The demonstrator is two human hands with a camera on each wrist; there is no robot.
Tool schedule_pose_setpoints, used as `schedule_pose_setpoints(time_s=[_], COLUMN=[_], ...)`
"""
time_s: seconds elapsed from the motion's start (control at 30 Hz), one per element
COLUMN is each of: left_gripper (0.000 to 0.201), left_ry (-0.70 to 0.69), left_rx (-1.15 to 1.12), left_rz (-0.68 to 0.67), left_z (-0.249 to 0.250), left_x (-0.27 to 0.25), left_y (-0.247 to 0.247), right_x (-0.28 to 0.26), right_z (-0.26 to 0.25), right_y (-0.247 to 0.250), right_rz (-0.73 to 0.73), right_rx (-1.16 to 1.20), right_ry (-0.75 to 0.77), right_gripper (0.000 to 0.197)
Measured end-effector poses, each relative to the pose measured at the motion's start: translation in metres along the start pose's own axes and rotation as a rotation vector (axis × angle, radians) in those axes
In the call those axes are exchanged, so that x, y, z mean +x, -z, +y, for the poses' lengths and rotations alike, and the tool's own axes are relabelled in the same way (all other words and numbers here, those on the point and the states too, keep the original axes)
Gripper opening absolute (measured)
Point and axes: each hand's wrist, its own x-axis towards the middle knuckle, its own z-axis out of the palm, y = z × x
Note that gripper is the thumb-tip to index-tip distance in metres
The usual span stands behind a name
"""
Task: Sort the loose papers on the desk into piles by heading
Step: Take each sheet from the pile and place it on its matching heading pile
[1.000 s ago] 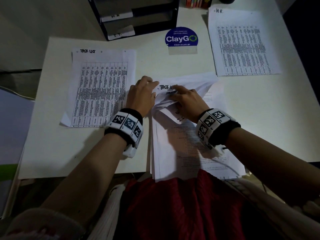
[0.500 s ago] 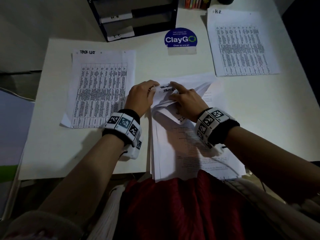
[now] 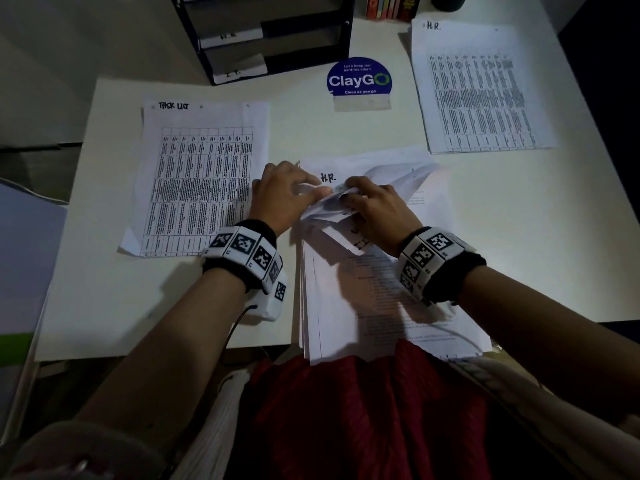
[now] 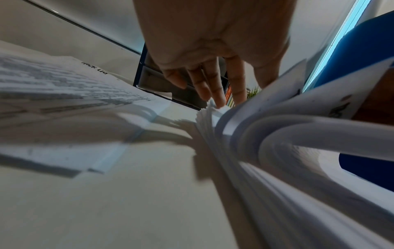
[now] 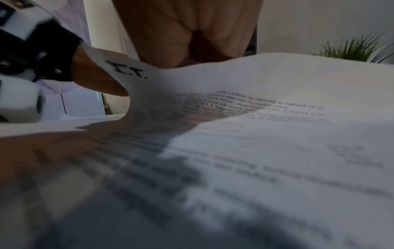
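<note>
While the corners are leafed, heading on show: "H.R.", handwritten at the top left of the exposed sheet [image 3: 349,168] in the unsorted stack [image 3: 381,299].
Change: a second ago that spot showed "Task List", and half a second ago two such headings were fanned there; those corners are now folded back with the rest.
Meaning for the task: the run of Task List sheets seems to end here, so a judged split point lies just above the H.R. sheet.
Unsorted stack, position: near edge of the surface [image 3: 346,133], between the forearms, overhanging the lap slightly.
Turned-back sheets [image 3: 332,216]: top corners curled toward the person; the outermost reads "I.T." in the right wrist view.
Left hand [image 3: 287,195]: at the stack's top left corner, fingers nearly straight, tips on the fanned edges; thumb hidden behind paper.
Right hand [image 3: 374,209]: fingers curled over the turned-back sheets, pinning them down.
Hands, relation: close together, almost touching over the corner.
Task List pile [image 3: 204,178]: left of the stack, flat, table print up.
H.R. pile [image 3: 481,88]: far right, well apart from the stack.
I.T. pile: none visible on the surface.
Progress, judged: two piles begun, most of the stack unsorted.
Other items: ClayGo sign [image 3: 359,79]; black tray rack [image 3: 270,36] with labelled trays.
</note>
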Motion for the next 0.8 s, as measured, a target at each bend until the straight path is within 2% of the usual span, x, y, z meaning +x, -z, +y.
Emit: schedule_pose_setpoints(time_s=[0.1, 0.23, 0.4, 0.6, 0.8], left_gripper=[0.025, 0.036, 0.019, 0.016, 0.04], left_ry=[0.038, 0.065, 0.056, 0.128, 0.166], left_rx=[-0.166, -0.282, -0.381, -0.43, -0.407], left_rz=[-0.021, -0.041, -0.087, -0.003, 0.005], left_z=[0.0019, 0.0032, 0.0054, -0.0001, 0.0042], left_x=[-0.0019, -0.0027, -0.0011, 0.0034, 0.0033], left_y=[0.0019, 0.0047, 0.0063, 0.0025, 0.0027], right_x=[0.0016, 0.0049, 0.0056, 0.0023, -0.0006], right_z=[-0.0003, -0.0008, 0.0004, 0.0023, 0.0012], right_y=[-0.0004, 0.0054, 0.006, 0.0029, 0.0025], right_rz=[-0.05, -0.098, -0.027, 0.01, -0.005], right_rx=[-0.017, -0.038, -0.037, -0.051, -0.028], right_ry=[-0.018, -0.03, 0.066, 0.073, 0.047], right_gripper=[0.035, 0.027, 0.02, 0.027, 0.034])
